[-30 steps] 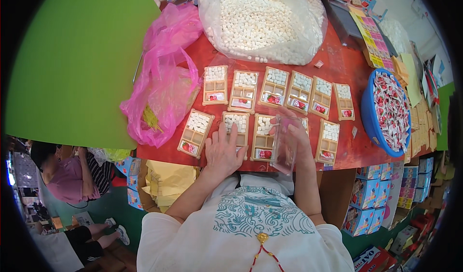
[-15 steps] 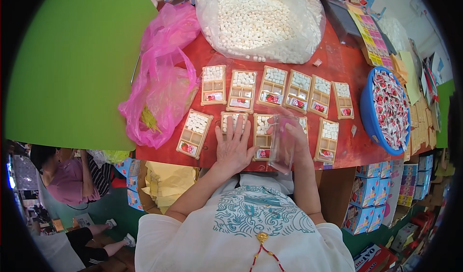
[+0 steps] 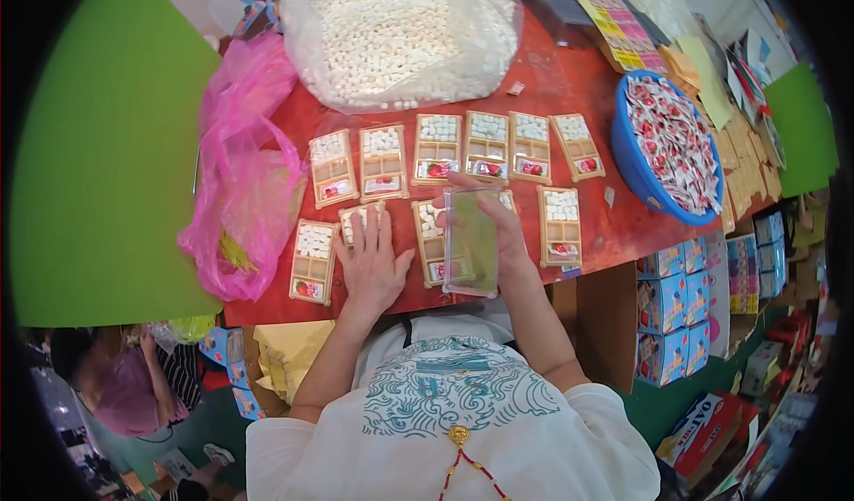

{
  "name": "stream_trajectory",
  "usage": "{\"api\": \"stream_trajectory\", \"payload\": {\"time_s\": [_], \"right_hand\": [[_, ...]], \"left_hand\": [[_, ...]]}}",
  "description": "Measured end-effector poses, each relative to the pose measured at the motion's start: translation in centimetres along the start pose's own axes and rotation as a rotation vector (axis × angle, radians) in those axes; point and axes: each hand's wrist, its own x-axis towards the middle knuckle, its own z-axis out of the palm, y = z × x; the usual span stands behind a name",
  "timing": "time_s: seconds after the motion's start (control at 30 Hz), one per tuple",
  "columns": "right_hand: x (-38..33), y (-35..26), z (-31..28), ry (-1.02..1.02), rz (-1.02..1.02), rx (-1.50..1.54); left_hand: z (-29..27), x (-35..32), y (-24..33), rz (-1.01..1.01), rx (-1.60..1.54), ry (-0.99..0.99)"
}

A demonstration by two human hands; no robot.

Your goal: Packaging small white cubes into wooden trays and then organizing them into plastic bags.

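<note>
My left hand lies with fingers spread over a small beige compartment tray, hiding most of it. In my right hand is a clear rectangular plastic cover, held upright above the near row. Through and behind it shows another tray with white cubes and a small red-and-white packet. To the left of my left hand sits a filled tray, and a similar tray lies right of my right hand. Several more such trays form a row behind.
A large clear bag of white cubes stands at the back. At the right is a blue basin heaped with small packets. A pink plastic bag lies at the left. Boxes are stacked below the red table.
The view has swung, so the table things appear further left. My right hand has turned the clear cover more face-on. My left hand remains on the same tray.
</note>
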Motion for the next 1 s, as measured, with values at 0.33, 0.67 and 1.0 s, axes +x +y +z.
{"api": "stream_trajectory", "payload": {"time_s": [0.33, 0.67, 1.0], "right_hand": [[0.6, 0.3, 0.7, 0.067, -0.078, -0.106], [1.3, 0.6, 0.3, 0.096, -0.087, -0.185], [1.7, 0.7, -0.1, 0.088, -0.084, -0.193]], "left_hand": [[-7.0, 0.6, 5.6, 0.066, -0.927, -0.043], [-5.7, 2.4, 7.3, -0.164, -1.619, -0.595], [-5.6, 3.0, 7.3, -0.175, -1.589, -0.589]]}}
